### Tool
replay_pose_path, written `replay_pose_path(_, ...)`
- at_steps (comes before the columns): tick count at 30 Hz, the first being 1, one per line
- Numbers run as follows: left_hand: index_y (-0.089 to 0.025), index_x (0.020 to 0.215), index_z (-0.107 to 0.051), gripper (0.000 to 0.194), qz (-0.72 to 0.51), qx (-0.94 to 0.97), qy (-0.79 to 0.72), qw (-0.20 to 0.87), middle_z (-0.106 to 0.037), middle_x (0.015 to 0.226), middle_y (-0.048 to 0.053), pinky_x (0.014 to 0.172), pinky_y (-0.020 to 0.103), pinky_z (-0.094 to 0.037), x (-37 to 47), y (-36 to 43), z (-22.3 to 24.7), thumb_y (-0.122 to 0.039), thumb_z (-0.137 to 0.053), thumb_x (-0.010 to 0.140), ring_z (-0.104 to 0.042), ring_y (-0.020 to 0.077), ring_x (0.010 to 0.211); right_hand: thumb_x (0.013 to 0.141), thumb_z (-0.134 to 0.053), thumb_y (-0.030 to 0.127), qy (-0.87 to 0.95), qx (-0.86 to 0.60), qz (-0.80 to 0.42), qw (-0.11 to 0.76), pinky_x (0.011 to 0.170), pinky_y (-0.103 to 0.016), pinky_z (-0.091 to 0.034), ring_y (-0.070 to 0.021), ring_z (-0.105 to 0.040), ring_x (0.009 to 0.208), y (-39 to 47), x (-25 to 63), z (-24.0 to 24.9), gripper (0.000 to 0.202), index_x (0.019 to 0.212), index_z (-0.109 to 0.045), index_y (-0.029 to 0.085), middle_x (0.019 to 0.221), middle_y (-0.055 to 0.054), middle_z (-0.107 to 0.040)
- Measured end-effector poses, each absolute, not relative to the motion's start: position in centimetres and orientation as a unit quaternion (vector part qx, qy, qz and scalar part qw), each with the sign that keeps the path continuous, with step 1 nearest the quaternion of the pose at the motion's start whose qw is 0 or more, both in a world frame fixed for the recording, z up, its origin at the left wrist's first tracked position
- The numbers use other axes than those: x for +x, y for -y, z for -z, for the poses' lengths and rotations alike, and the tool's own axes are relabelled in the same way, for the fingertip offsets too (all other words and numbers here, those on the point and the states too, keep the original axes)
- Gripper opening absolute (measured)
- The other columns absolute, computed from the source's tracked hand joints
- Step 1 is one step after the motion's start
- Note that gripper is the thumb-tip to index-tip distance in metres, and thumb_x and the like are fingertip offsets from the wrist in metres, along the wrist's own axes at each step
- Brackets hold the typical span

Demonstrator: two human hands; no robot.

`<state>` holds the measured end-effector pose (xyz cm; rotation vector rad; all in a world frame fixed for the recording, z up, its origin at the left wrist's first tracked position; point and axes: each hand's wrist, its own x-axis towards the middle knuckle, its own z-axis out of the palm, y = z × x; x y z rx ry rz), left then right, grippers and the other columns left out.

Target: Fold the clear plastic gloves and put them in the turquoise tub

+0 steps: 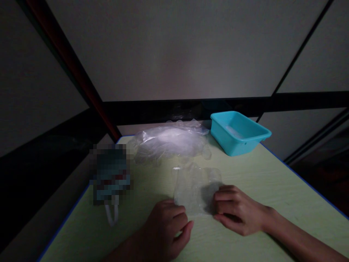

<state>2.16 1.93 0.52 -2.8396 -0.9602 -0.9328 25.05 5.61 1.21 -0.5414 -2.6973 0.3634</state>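
A thin, clear plastic glove [195,189] lies flattened on the table in front of me, its fingers pointing away. My left hand [170,225] is closed at the glove's lower left edge, fingers curled and thumb a little apart; its fingertips are partly hidden. On the opposite side my right hand [234,209] has its curled fingers on the glove's right edge, the thumb below them. Beyond the hands is a loose heap of clear plastic gloves [174,142], partly in or under a shiny clear bag.
A turquoise plastic basin [234,143] stands at the back right, with something whitish inside. At the left is a blurred-out dark and teal item [111,174] with a white loop [111,214]. The pale table [272,189] has a blue edge and meets a panelled wall [185,51].
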Motion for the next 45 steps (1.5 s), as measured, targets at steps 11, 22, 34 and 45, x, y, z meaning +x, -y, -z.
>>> replay_pose_path(11,-0.004,0.128,-0.035,0.054,0.131,-0.904,0.406,-0.013,-0.035,0.137,0.017,0.104,0.034,-0.027,4.8,-6.1,-1.3,-0.03,-0.047,0.082,-0.03,0.0227,0.127,0.086,-0.041,0.028,0.906,-0.379,-0.088,0.168,0.104,-0.037,-0.029,-0.0241,-0.029,0.127,-6.9,22.7,-0.7,0.053,0.132,-0.033,0.002,0.137,-0.019,-0.033)
replay_pose_path(22,-0.005,0.134,-0.024,0.062,0.095,-0.908,0.409,-0.018,-0.023,0.142,0.017,0.106,0.039,-0.022,4.0,-6.5,0.4,-0.041,-0.04,0.086,-0.018,0.0234,0.131,0.091,-0.034,0.033,0.913,-0.391,-0.012,0.114,0.105,-0.041,-0.025,-0.0241,-0.017,0.131,-6.4,23.0,0.7,0.055,0.135,-0.025,0.002,0.14,-0.019,-0.021)
replay_pose_path(34,-0.007,0.135,-0.026,0.065,0.073,-0.897,0.436,-0.007,-0.02,0.144,0.015,0.105,0.044,-0.021,3.7,-6.0,0.2,-0.045,-0.04,0.085,-0.013,0.0295,0.132,0.09,-0.034,0.036,0.912,-0.397,-0.003,0.1,0.105,-0.04,-0.025,-0.0236,-0.016,0.131,-6.3,23.1,0.7,0.057,0.136,-0.024,0.003,0.141,-0.018,-0.02)
replay_pose_path(45,-0.003,0.133,-0.026,0.069,0.103,-0.882,0.461,-0.009,-0.02,0.143,0.019,0.104,0.046,-0.023,3.8,-6.0,0.4,-0.05,-0.037,0.084,-0.012,0.0296,0.132,0.09,-0.032,0.044,0.898,-0.424,-0.004,0.12,0.104,-0.043,-0.026,-0.0248,-0.019,0.13,-6.2,23.4,0.9,0.062,0.136,-0.024,0.003,0.14,-0.019,-0.022)
